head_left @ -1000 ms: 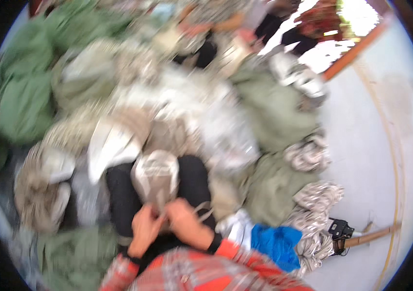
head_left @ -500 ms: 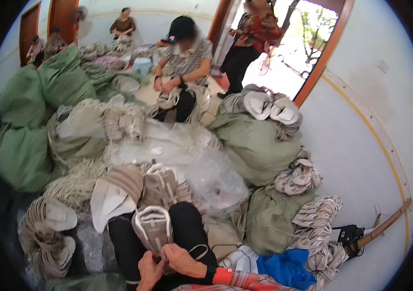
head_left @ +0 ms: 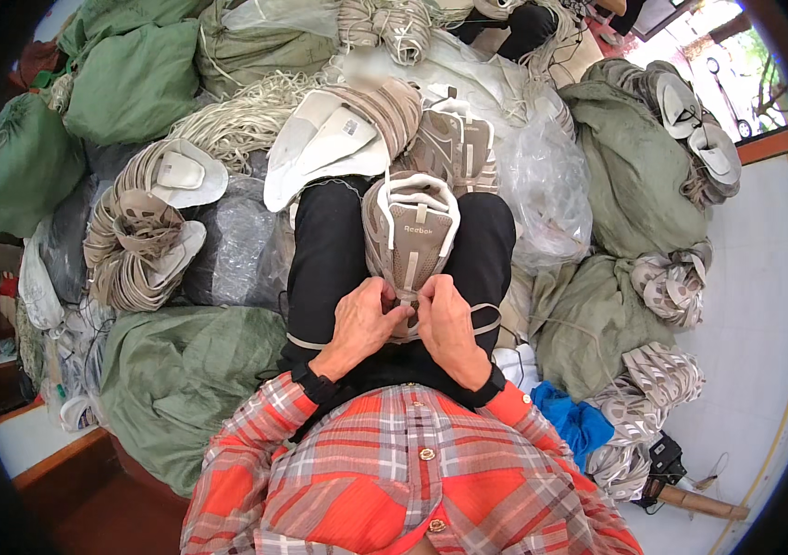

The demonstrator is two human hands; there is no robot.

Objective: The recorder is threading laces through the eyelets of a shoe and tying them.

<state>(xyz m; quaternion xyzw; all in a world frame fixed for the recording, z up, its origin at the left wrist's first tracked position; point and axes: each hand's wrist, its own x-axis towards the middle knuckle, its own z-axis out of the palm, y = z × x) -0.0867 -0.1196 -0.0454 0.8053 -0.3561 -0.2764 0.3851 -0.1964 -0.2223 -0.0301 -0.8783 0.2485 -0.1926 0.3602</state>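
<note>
A taupe and white shoe upper (head_left: 408, 236) rests between my black-trousered knees, its padded collar away from me. At its near end, my left hand (head_left: 361, 319) is closed in a pinch. Opposite it, my right hand (head_left: 452, 328) also pinches, with a small gap between the two. A flat beige shoelace (head_left: 486, 319) loops out beside both hands; the exact grip on it is partly hidden by my fingers. Just beyond the upper lie more taupe shoe uppers (head_left: 454, 148) and a stack of uppers with white linings (head_left: 329, 139).
A bundle of beige laces (head_left: 246, 116) lies at the far left, near curled stacks of uppers (head_left: 139, 236). Green sacks (head_left: 195, 384) surround me. Clear plastic (head_left: 546, 190), a blue cloth (head_left: 574, 421) and more bundled uppers (head_left: 662, 375) are on the right.
My view has tilted down, so the hands and upper appear higher and my shirt shows. Both hands stay at the upper's near end, with fingertips slightly farther apart.
</note>
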